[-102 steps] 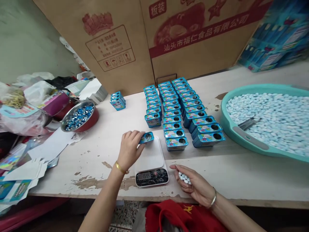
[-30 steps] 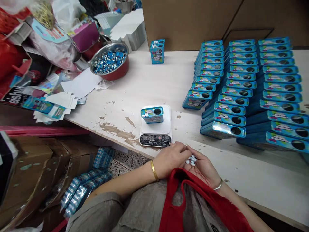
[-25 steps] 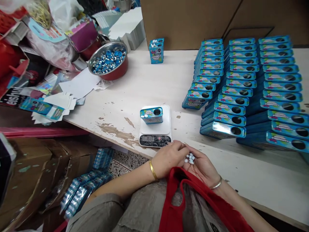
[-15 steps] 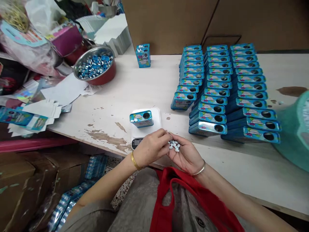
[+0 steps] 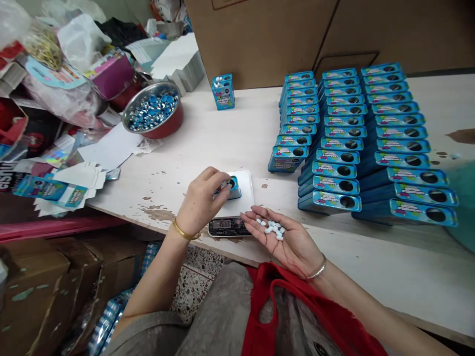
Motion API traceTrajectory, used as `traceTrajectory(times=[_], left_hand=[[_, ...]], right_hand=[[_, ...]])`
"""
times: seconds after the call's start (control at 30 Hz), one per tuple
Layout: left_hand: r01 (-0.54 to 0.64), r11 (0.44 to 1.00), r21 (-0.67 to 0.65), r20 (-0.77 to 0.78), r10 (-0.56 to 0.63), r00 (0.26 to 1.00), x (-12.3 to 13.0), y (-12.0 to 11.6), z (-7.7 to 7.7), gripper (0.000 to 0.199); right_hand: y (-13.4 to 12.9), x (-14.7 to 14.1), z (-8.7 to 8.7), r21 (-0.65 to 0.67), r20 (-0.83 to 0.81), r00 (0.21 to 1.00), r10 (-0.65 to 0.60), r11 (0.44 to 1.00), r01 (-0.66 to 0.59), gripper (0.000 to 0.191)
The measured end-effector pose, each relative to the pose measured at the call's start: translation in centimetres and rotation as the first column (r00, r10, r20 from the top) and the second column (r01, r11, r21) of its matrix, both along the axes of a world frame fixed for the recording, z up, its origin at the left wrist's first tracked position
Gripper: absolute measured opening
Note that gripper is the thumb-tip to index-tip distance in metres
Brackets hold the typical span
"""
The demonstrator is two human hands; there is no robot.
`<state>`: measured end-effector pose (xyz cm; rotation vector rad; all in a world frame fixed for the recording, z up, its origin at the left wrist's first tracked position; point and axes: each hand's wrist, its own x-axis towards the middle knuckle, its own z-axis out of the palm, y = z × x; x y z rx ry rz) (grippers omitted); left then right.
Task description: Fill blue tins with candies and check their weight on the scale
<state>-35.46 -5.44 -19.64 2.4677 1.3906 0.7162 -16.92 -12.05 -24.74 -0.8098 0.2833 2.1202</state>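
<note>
My left hand point(image 5: 205, 199) is over a blue tin point(image 5: 234, 192), its thumb and fingertips pinched on a small white candy at the tin's round opening. The hand hides much of the tin. That tin stands on a white kitchen scale point(image 5: 245, 198) with a lit display point(image 5: 221, 224). My right hand point(image 5: 293, 249) lies palm up beside the scale, fingers stretched out, carrying several small white candies point(image 5: 273, 229) in the palm.
Rows of blue tins point(image 5: 339, 143) with round openings stand at the right. Another tin point(image 5: 223, 94) with white candies on top is at the back. A metal bowl point(image 5: 178, 116) of blue caps, folded cartons point(image 5: 70, 190) and bags occupy the left. A greenish tub point(image 5: 463, 190) is far right.
My left hand has moved from my right palm leftward to the tin on the scale. My right hand has opened flatter, and the scale's display has come into view.
</note>
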Motion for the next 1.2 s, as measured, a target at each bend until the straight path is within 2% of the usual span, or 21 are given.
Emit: traceTrajectory(times=[0.23, 0.37, 0.4, 0.47, 0.53, 0.6, 0.7, 0.77, 1.2], left_hand=[[0.029, 1.000, -0.004, 0.072, -0.029, 0.997, -0.9, 0.0, 0.2, 0.013], [-0.009, 1.000, 0.004, 0.138, 0.008, 0.990, 0.1, -1.1, 0.4, 0.014], [0.016, 1.000, -0.007, 0.155, -0.015, 0.988, 0.8, -1.7, 0.2, 0.011], [0.151, 0.987, -0.063, 0.163, -0.139, 0.977, 2.7, -3.4, -0.7, 0.009], [0.310, 0.939, -0.151, 0.114, -0.295, 0.949, 4.7, -5.3, -2.3, 0.015], [0.375, 0.898, -0.230, 0.028, -0.379, 0.925, 6.3, -7.0, -4.1, 0.020], [0.356, 0.891, -0.283, -0.054, -0.385, 0.921, 7.6, -8.8, -6.2, 0.021], [0.345, 0.890, -0.298, -0.056, -0.377, 0.925, 7.8, -9.4, -6.9, 0.020], [0.300, 0.885, -0.356, 0.012, -0.317, 0.949, 7.6, -9.9, -7.4, 0.018]], right_hand=[[-0.8, 0.4, -0.3, -0.027, 0.035, 0.999, 0.020, 0.999, -0.019, 0.023], [-1.3, 0.9, -0.3, -0.021, 0.045, 0.998, 0.042, 0.999, -0.041, 0.024], [-1.5, 1.1, -0.4, -0.018, 0.043, 0.997, 0.056, 0.998, -0.056, 0.024], [-2.0, 1.5, -0.9, -0.013, 0.041, 0.997, 0.070, 0.997, -0.070, 0.022], [-2.8, 2.1, -1.6, -0.030, 0.047, 0.996, 0.071, 0.997, -0.069, 0.017], [-3.7, 2.7, -2.5, -0.078, 0.064, 0.995, 0.081, 0.994, -0.076, 0.013], [-4.8, 3.5, -3.5, -0.165, 0.075, 0.990, 0.118, 0.981, -0.105, 0.009], [-5.3, 3.8, -3.7, -0.195, 0.069, 0.989, 0.129, 0.974, -0.113, 0.010], [-5.5, 3.7, -3.2, -0.230, 0.083, 0.986, 0.146, 0.965, -0.124, 0.011]])
